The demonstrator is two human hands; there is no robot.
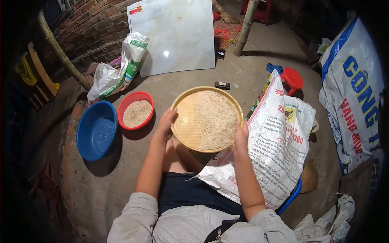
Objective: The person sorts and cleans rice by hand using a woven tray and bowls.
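A round woven bamboo winnowing basket (182,133) is held above my lap, in the middle of the head view. Pale grain (216,117), perhaps rice, covers its centre and right part, while the weave shows bare on the left. My left hand (166,122) is closed on the left rim. On the lower right rim, my right hand (240,139) grips the basket; its fingers are partly hidden under it. Left of the basket stands a red basin (135,125) with similar grain inside. Beside that is a blue basin (97,131) with pale bits on its bottom.
A white printed sack (275,150) lies at my right, over part of my lap. Behind it stands a red stool (292,79). A pale panel (172,36) leans at the back, near a crumpled sack (117,75). A large sack (354,97) stands far right.
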